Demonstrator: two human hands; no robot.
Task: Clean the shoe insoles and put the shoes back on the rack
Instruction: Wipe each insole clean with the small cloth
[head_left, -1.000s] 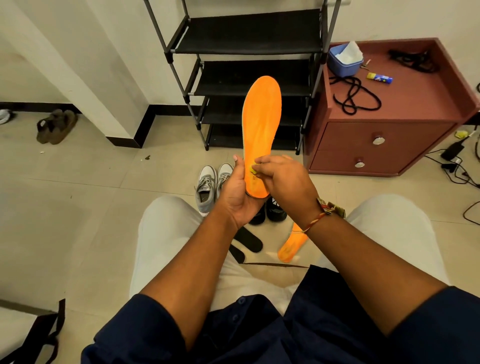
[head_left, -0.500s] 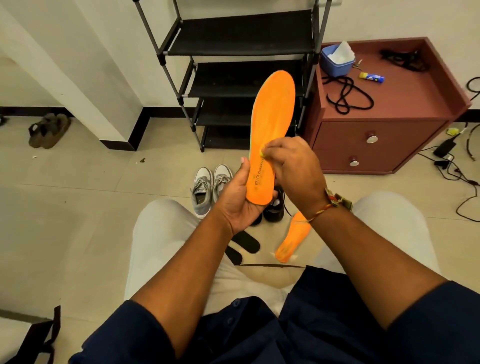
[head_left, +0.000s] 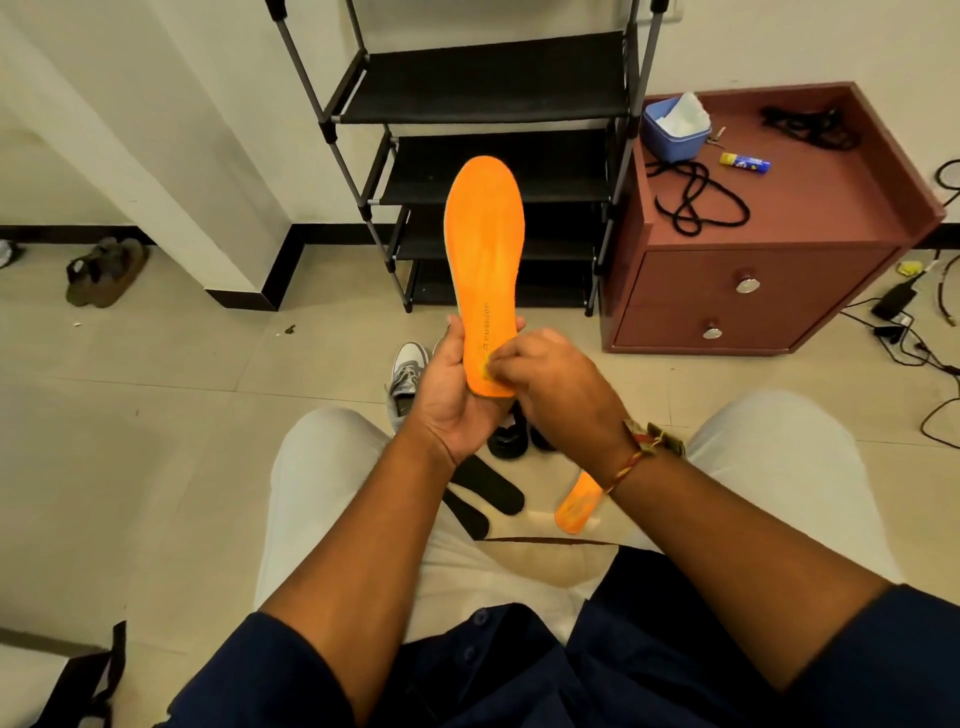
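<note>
My left hand (head_left: 449, 400) grips the heel end of an orange insole (head_left: 485, 244), held upright in front of the black shoe rack (head_left: 488, 83). My right hand (head_left: 556, 384) presses a small yellowish wipe (head_left: 488, 370) against the insole's heel, fingers pinched on it. A second orange insole (head_left: 574, 506) lies on the floor between my knees, partly hidden by my right wrist. Two black insoles (head_left: 488, 491) lie beside it. A grey sneaker (head_left: 408, 371) and black shoes (head_left: 511, 439) stand on the floor under my hands, mostly hidden.
A maroon bedside cabinet (head_left: 748, 291) stands right of the rack, holding a blue tub of tissues (head_left: 672, 127), black laces and a glue stick. Cables and a charger (head_left: 896, 301) lie at far right. Brown sandals (head_left: 104, 270) rest by the left wall.
My right hand moved down from the insole's middle to its heel with the wipe. The insole tilted back to stand more upright, and the view shifted slightly.
</note>
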